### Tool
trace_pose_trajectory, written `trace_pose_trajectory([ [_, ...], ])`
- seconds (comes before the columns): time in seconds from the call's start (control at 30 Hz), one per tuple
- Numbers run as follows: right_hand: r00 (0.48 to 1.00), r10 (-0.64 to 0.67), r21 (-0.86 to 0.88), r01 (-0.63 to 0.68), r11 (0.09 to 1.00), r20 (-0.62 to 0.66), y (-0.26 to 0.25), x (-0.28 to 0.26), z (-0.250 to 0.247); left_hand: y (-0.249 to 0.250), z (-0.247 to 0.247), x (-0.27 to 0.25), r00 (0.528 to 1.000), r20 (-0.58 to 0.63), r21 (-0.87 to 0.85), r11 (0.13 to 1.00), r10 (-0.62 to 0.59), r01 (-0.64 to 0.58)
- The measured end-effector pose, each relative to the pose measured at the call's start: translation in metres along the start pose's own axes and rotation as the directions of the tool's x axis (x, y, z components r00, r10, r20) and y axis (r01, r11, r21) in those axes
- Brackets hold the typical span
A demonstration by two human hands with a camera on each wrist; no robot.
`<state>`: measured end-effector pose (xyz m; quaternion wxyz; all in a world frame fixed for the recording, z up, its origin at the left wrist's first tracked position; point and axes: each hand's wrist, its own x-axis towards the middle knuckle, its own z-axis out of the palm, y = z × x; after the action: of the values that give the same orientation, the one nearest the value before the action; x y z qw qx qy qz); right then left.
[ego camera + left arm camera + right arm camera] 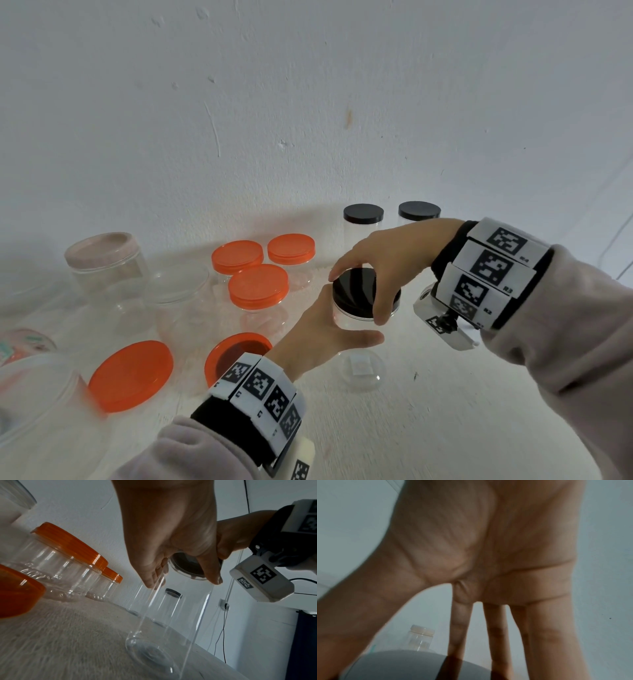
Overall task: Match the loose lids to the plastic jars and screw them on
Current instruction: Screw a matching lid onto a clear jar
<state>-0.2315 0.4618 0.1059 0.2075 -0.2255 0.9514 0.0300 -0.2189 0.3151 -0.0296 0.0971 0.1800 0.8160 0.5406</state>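
One tall clear plastic jar (356,322), smooth-walled and round, is stood upright on the pale rough-textured table (445,411) near its middle and is held about the upper wall by the curled fingers of the left hand (325,329). A flat round black lid (359,286) sits on its mouth, gripped at the rim by the spread fingertips and thumb of the right hand (387,260). Three orange-lidded jars (258,286) are grouped just behind to the left, two black-lidded jars (363,219) by the wall, and two loose orange lids (132,373) nearer the front.

lidded jars (258,270) left of held jar (359,318), two jars (363,219) behind
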Motion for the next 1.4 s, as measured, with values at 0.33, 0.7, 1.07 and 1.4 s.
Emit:
trace_pose_trajectory([
  [0.33,0.980,0.145,0.060,-0.138,0.989,-0.140,0.003,0.008,0.015,0.000,0.001,0.000,1.000,-0.002,-0.003,1.000,0.026,-0.026],
  [0.7,0.970,0.132,0.008,-0.133,0.991,-0.205,0.001,0.009,0.017,-0.004,0.002,0.001,1.000,-0.004,-0.011,1.000,0.018,-0.018],
  [1.07,0.998,0.050,0.073,-0.048,0.996,-0.029,0.004,0.001,0.004,-0.003,0.001,0.001,1.000,-0.008,-0.006,1.000,-0.002,0.001],
  [1.4,0.992,0.117,0.036,-0.115,0.993,-0.050,0.000,0.005,0.012,-0.002,0.001,0.000,1.000,-0.004,0.005,1.000,0.017,-0.017],
])
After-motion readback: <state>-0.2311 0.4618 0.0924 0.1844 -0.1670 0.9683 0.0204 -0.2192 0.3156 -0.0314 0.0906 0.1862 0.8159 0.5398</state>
